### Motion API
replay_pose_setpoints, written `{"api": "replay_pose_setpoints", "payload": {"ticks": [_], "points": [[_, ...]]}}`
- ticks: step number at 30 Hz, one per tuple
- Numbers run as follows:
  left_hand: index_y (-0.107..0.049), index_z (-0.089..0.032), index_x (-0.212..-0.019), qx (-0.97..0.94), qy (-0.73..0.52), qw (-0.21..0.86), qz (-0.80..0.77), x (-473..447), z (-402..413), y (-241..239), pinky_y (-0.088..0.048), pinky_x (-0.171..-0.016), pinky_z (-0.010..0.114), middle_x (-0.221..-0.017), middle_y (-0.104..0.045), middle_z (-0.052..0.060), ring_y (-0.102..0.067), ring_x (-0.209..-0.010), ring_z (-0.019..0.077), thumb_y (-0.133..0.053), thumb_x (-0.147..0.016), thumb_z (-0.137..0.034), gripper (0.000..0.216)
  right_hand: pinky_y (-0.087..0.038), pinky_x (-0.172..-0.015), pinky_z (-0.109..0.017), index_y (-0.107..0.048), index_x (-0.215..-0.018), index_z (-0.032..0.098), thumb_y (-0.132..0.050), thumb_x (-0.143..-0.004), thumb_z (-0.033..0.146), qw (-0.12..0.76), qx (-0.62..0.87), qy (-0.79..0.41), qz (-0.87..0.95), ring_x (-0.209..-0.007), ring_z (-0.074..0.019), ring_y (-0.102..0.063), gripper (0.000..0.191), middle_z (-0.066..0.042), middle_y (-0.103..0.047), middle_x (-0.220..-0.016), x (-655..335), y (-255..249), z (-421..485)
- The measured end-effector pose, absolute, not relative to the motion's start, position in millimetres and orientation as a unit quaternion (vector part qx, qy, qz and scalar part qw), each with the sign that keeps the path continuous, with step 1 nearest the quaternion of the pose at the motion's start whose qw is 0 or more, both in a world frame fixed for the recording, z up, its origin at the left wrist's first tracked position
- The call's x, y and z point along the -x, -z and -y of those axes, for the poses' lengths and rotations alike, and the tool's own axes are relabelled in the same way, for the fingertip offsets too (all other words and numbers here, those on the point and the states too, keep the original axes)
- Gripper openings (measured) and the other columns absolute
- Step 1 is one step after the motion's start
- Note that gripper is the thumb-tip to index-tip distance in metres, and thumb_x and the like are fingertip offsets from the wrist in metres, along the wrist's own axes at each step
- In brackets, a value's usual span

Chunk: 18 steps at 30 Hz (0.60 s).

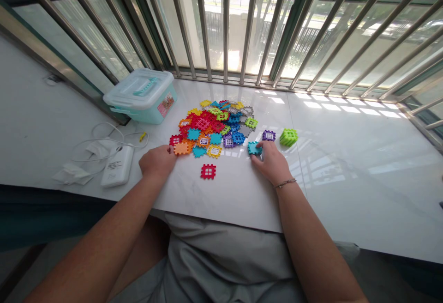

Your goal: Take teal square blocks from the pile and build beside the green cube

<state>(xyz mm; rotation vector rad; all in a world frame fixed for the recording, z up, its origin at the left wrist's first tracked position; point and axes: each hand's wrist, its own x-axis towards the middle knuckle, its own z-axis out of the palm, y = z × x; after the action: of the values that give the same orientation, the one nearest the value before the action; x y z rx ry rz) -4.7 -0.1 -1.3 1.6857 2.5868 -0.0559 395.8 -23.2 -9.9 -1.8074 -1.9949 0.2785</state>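
Observation:
A heap of coloured interlocking square tiles [216,120] lies on the white marble sill [346,155]. My left hand [157,161] rests curled at the heap's left edge, its fingertips on an orange tile [182,148]. My right hand [272,160] pinches a teal tile [254,148] at the heap's right edge. A purple tile [268,135] lies just beyond my right fingers. A green cube [288,137] built of tiles stands to the right of it. A single red tile [208,171] lies between my hands, nearer to me.
A pale teal storage box with a clear lid [141,95] stands at the back left. A white power bank [117,165] with a cable [104,136] and crumpled tissue [71,173] lies left of my left hand. Metal window bars [224,26] close the far side.

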Motion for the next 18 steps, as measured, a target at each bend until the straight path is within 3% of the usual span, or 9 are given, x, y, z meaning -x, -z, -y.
{"api": "replay_pose_setpoints", "payload": {"ticks": [18], "points": [[-0.083,-0.025,-0.109,-0.544,0.017,0.03,-0.838,4.5,0.0,1.1,-0.044,-0.069,0.039,-0.109,-0.081,0.019,-0.073,-0.097,0.0394,-0.046,-0.098,-0.045,0.044,-0.049,-0.073,-0.035,-0.06,-0.121,0.026,-0.069,-0.092,0.043,0.219,0.654,-0.103,0.716,-0.103,-0.0274,-0.067,0.034,-0.009,-0.066,-0.124,-395.1,9.3,24.0]]}}
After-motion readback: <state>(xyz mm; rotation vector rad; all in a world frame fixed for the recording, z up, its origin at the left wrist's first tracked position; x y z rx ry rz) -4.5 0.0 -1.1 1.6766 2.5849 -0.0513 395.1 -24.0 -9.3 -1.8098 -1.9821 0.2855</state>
